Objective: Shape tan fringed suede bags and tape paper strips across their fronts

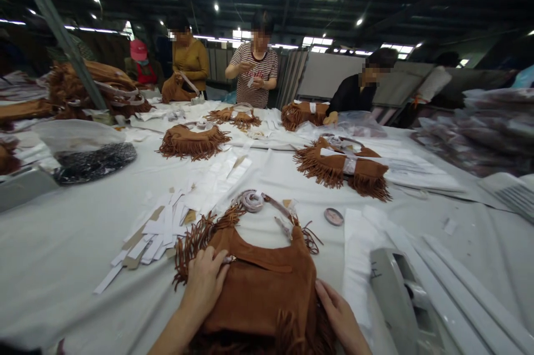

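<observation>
A brown suede-like handbag (261,294) with long fringe lies flat in front of me, its handle pointing away. Across its upper part runs a zip with a small wrapped pull (229,259). My left hand (206,274) rests on the bag's left side, fingers bent and closed on the bag at that pull. At the right edge, my right hand (336,310) grips the bag's side, with some of its fingers hidden by fringe. A wrapped, coiled strap (250,200) lies by the handle.
Paper strips (161,232) are piled left of the bag. A round tin-like disc (334,216) and a grey tape dispenser (403,294) are on the right. More fringed bags (344,163) lie farther back, where several co-workers (254,68) stand. Plastic-wrapped stacks (475,132) stand far right.
</observation>
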### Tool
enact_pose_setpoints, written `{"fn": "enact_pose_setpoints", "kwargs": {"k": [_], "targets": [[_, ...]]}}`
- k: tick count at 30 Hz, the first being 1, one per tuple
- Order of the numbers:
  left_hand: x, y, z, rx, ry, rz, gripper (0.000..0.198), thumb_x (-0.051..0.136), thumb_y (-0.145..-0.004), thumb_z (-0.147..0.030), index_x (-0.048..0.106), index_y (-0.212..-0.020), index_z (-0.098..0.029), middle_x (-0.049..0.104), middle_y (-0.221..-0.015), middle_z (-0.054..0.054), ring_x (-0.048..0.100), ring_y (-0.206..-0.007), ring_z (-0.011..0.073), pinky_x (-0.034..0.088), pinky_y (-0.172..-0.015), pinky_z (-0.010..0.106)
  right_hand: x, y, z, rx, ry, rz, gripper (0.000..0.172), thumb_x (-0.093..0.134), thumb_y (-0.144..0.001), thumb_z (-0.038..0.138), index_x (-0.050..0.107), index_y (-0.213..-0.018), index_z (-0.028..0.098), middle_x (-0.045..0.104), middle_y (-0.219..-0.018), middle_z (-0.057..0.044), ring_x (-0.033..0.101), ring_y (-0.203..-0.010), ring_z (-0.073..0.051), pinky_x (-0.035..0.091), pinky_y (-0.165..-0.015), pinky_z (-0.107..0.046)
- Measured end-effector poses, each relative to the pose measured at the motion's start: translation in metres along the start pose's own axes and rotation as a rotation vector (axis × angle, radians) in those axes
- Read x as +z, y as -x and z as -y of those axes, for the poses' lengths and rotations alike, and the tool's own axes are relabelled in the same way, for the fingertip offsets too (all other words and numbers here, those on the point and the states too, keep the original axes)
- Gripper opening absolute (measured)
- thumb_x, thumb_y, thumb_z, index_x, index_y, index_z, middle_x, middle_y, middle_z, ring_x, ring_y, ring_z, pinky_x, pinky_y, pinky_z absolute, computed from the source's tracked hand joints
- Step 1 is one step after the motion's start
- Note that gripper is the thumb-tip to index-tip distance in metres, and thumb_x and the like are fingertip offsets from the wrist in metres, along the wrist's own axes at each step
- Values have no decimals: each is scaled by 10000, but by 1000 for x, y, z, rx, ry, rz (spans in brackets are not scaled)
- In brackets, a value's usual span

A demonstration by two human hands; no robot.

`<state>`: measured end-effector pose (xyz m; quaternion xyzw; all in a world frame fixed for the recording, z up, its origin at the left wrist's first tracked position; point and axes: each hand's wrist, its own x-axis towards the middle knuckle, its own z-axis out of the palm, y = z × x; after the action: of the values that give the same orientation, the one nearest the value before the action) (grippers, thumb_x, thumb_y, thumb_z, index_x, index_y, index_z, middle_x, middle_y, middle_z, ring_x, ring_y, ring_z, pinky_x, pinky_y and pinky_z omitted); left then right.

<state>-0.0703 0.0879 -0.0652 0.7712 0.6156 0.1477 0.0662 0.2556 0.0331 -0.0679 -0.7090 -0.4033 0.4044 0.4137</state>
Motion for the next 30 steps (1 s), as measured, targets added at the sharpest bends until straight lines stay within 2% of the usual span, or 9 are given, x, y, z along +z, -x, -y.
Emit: {"fn": "enact_pose_setpoints", "kwargs": {"k": [5,9,12,16,20,23,25,27,30], "targets": [[-6,9,12,4,27,12,241,425,-945,-278,644,-1042,-249,612,-868,42,568,-875,222,401,-753,346,-8,14,-13,45,-49,-117,553,674,-612,569,678,-999,174,714,-1018,-103,653,-985,-288,522,-885,-397],[-13,22,24,-2,147,-31,250,430,-943,-318,652,-1000,-215,593,-838,47,579,-851,208,432,-773,335,-28,35,-27,98,311,-286,647,571,-645,606,645,-1090,142,708,-809,-111,656,-845,-319,506,-806,-471],[-21,42,25,-8,347,-144,247,447,-935,-352,635,-995,-203,585,-861,43,588,-821,186,467,-761,316,-37,59,-29,-27,557,-422,665,472,-723,621,620,-1146,130,680,-785,-117,632,-764,-298,486,-791,-475],[-32,84,13,37,534,-350,150,484,-924,-282,608,-929,-198,613,-858,35,593,-808,163,486,-753,289,-19,94,-13,-287,498,-447,591,479,-801,591,582,-1190,158,655,-993,-132,621,-840,-248,495,-825,-396],[-19,125,-6,238,492,-193,167,521,-902,-255,608,-1039,-214,632,-986,66,585,-936,192,484,-836,328,20,117,3,-472,424,-210,568,555,-811,515,500,-1279,198,573,-1236,-121,549,-1114,-263,439,-989,-420],[8,141,-12,275,266,-90,495,606,-837,-363,490,-1296,-218,573,-1196,118,533,-1075,282,446,-920,450,46,125,-1,-475,429,-116,768,642,-757,479,337,-1407,206,454,-1386,-121,428,-1271,-291,350,-1078,-481],[25,143,-13,231,147,1,618,626,-803,-375,425,-1357,-190,558,-1218,143,538,-1052,305,448,-891,470,59,127,-9,-454,423,-116,843,661,-744,457,261,-1444,213,413,-1422,-128,397,-1297,-304,334,-1082,-507],[33,139,-15,168,73,117,606,608,-795,-312,422,-1353,-167,578,-1173,145,559,-1002,296,451,-855,444,68,126,-19,-450,393,-141,831,659,-747,437,266,-1444,213,441,-1400,-132,418,-1278,-310,345,-1068,-522],[28,125,-24,115,24,298,502,545,-785,-181,486,-1283,-190,633,-1021,99,590,-942,265,436,-837,398,72,121,-23,-412,290,-152,787,657,-741,403,317,-1426,216,489,-1371,-114,456,-1255,-296,362,-1065,-499]]}}
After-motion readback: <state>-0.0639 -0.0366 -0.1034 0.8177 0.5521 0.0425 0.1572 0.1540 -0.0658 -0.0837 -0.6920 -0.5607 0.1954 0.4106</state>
